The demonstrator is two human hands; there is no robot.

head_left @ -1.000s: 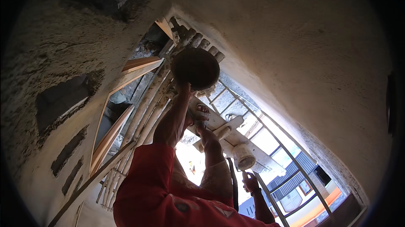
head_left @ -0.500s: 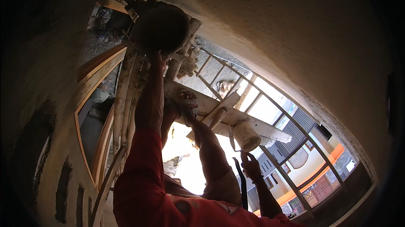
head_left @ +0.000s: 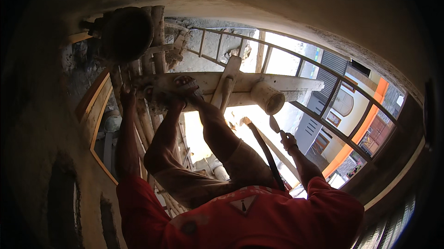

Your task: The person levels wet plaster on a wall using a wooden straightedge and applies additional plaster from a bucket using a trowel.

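Observation:
My right hand (head_left: 289, 141) is closed on the handle of a trowel (head_left: 274, 124), its blade pointing up toward a mortar-stained bucket (head_left: 262, 92). Blade and bucket rim look close; I cannot tell if they touch. The bucket sits tilted in view on a pale plank (head_left: 296, 82). At the left, my left hand (head_left: 128, 95) has its fingers curled at a wooden pole (head_left: 116, 84); its grip is dim. Beyond that hand rests a dark round basin (head_left: 127, 34), its contents lost in shadow. My feet, in sandals, stand on the plank.
A short board (head_left: 226, 82) lies across the plank. Behind it a ladder-like frame (head_left: 300, 59) runs to the right, with bright ground below. Rough plaster walls close in on both sides. An orange-brown wooden frame (head_left: 95, 128) stands left; a dark curved strip (head_left: 266, 152) hangs near my right thigh.
My left hand has come away from the basin's near edge toward me. The right hand has drawn back from the bucket, and the trowel blade now shows. The whole view has turned and shifted.

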